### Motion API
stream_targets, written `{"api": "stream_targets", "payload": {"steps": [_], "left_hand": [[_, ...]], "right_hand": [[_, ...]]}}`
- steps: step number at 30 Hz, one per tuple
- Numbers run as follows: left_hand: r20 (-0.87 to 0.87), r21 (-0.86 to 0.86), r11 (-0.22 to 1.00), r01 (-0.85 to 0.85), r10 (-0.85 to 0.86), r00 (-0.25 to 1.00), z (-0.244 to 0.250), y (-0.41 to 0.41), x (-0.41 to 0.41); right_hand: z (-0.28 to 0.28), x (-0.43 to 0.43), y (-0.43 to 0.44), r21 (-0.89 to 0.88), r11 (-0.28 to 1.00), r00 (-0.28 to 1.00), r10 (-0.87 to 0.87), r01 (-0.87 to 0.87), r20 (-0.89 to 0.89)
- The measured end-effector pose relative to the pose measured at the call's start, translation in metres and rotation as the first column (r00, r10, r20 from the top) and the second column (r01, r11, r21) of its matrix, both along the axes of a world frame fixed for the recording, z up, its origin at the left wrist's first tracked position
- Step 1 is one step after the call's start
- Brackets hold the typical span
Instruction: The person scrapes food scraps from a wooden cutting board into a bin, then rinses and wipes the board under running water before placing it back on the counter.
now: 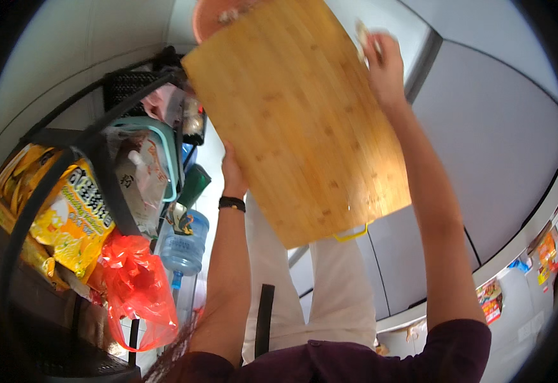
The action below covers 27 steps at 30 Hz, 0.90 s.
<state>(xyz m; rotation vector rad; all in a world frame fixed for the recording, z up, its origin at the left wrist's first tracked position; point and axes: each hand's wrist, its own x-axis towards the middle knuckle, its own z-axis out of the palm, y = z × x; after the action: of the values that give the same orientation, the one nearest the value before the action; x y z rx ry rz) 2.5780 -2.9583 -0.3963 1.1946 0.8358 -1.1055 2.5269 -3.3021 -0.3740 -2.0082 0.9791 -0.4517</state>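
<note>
A bamboo cutting board [298,119] is held up in front of me, tilted, with a yellow handle [353,234] at its near end. My left hand [234,170] grips its left edge; the fingers behind the board are hidden. Beside the far right edge is my right hand [385,64], its fingers closed around a small pale piece [361,36], too blurred to name. Partly covered by the board's far end is an orange-pink basin [207,24] with some whitish bits inside.
To the left, a black metal rack [35,186] holds yellow food packages [73,215] and a teal basket [166,143]. A red plastic bag [137,287] hangs from it. Beyond stands a blue water jug [183,249]. Grey cabinet panels [489,143] line the right.
</note>
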Motion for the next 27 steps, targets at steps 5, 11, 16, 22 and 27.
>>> {"api": "stream_targets", "payload": {"steps": [5,11,16,22,27], "left_hand": [[0.007,0.05,0.999,0.004,-0.004,1.0,-0.001,-0.004,0.0],[0.056,0.06,0.997,-0.05,0.047,0.997,-0.003,-0.007,0.0],[0.223,0.038,0.998,-0.042,0.032,0.974,0.036,-0.012,-0.01],[0.328,-0.045,0.999,0.003,0.012,0.944,0.135,-0.032,-0.007],[0.464,-0.102,0.99,0.096,-0.038,0.885,0.235,-0.069,0.015]], "right_hand": [[0.02,-0.072,0.016,0.231,0.903,0.931,-0.34,0.362,-0.131],[0.001,-0.133,0.021,0.549,0.694,0.777,-0.025,0.467,-0.63],[0.04,-0.135,0.012,0.421,0.851,0.714,0.081,0.314,-0.696],[0.179,-0.132,0.009,0.438,0.779,0.79,-0.116,0.449,-0.602],[0.28,-0.135,-0.008,0.515,0.765,0.889,-0.162,0.388,-0.429]]}}
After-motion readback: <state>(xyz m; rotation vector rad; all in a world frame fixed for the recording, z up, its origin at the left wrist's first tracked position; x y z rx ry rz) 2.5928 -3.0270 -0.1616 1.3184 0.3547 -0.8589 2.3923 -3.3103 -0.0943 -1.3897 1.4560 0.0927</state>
